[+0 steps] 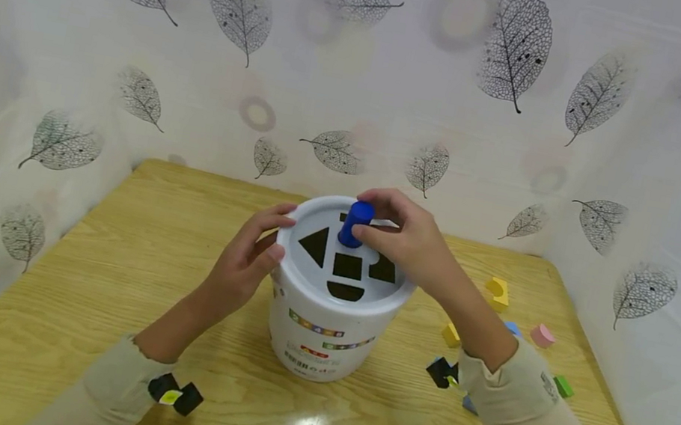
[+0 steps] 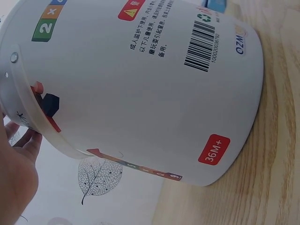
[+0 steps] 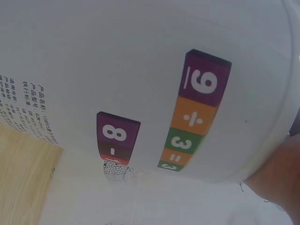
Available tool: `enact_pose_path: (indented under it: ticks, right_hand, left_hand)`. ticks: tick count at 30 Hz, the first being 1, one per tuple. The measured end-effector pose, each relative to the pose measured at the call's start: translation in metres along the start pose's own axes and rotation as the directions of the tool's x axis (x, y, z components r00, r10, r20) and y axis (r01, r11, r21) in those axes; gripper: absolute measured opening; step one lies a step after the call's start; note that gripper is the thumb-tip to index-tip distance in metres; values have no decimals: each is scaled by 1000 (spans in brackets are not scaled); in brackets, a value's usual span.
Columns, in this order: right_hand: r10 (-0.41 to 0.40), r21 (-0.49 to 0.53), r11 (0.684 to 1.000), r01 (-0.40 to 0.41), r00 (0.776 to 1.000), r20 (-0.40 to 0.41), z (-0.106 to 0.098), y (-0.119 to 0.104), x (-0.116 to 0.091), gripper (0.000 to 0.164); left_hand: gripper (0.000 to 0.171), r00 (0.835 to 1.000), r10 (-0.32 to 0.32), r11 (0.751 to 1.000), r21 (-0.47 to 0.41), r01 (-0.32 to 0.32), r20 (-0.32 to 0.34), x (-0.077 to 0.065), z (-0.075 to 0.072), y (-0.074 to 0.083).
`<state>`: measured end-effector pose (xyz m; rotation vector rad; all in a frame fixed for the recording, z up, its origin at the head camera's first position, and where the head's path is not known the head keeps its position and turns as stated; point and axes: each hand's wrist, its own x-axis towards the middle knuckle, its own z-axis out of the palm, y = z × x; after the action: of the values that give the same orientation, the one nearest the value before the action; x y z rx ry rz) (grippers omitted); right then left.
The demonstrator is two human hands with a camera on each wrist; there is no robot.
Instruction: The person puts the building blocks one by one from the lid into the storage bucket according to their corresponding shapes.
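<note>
A white bucket (image 1: pixel 318 338) stands upright on the wooden table, its lid (image 1: pixel 299 272) cut with dark shaped holes, among them a triangle and a square. My right hand (image 1: pixel 406 238) pinches a blue cylinder (image 1: pixel 356 224) between thumb and fingers, over the lid; its lower end is at a hole, and I cannot tell how deep it sits. On the left side of the rim, my left hand (image 1: pixel 245 256) holds the bucket with its fingers and thumb against the edge. In the left wrist view, the fingers of the left hand (image 2: pixel 18 164) touch the rim.
Loose blocks lie right of the bucket: a yellow arch block (image 1: pixel 498 293), a pink block (image 1: pixel 542 335), a green block (image 1: pixel 563 386) and a small yellow block (image 1: pixel 451 334). Blue ones are partly hidden by the right arm. A leaf-patterned curtain (image 1: pixel 364 80) surrounds the table (image 1: pixel 169 251).
</note>
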<state>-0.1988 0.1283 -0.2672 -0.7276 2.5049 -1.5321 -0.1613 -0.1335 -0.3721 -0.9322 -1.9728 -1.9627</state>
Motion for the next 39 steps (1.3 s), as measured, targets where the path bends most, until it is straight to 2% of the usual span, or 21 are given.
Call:
enact_pose_path:
  ticks: [10, 20, 30, 39]
  right_hand:
    - [14, -62, 998, -13, 1000, 8, 0, 1, 0, 43]
    - [36, -63, 997, -37, 999, -12, -9, 5, -5, 40]
    - [54, -63, 996, -62, 991, -120, -41, 19, -29, 46]
    - [104, -122, 984, -132, 970, -218, -71, 56, -59, 49]
  left_hand:
    - [39, 1000, 0, 1000, 11, 0, -5, 0, 0, -2]
    - [39, 1000, -2, 1000, 10, 2, -1, 0, 1, -3]
    - [38, 1000, 25, 1000, -4, -25, -19, 1, 2, 0]
    - [38, 1000, 16, 1000, -13, -17, -16, 0, 3, 0]
